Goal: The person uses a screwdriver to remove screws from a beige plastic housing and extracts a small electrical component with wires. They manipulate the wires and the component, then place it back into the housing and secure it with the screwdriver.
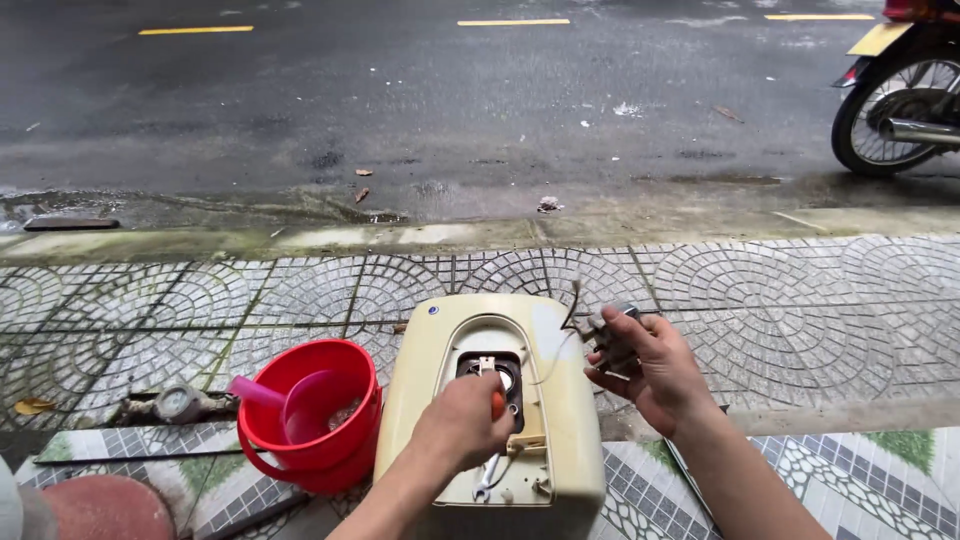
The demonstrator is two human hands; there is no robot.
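We are crouched on a tiled threshold that opens onto a pavement (300, 290) of grey stones laid in fan-shaped arcs, with a wet kerb and a dark, rain-slick road (450, 90) beyond it, marked by short yellow dashes. The rear wheel of a motorbike (895, 110) stands on the road at the far right. Before us a cream-coloured water heater (560, 400) lies flat on the ground, its cover side up and a dark opening in the middle of the casing. Our left hand (462, 422) is over that opening, its fingers curled tight around the orange handle of a screwdriver (497, 404) whose tip points into the recess. A wrench (488, 478) lies on the casing just below that hand. Our right hand (650, 365) hovers just beside the heater's right edge, its fingers pinching a small grey part (612, 335) from which thin wires trail back to the casing. Left of the heater, touching it or nearly so, sits a red bucket (300, 470) with a pink scoop (305, 400) inside. Further left a small round gauge (178, 402) rests on the stones, and a dry yellow leaf (33, 406) lies near the edge
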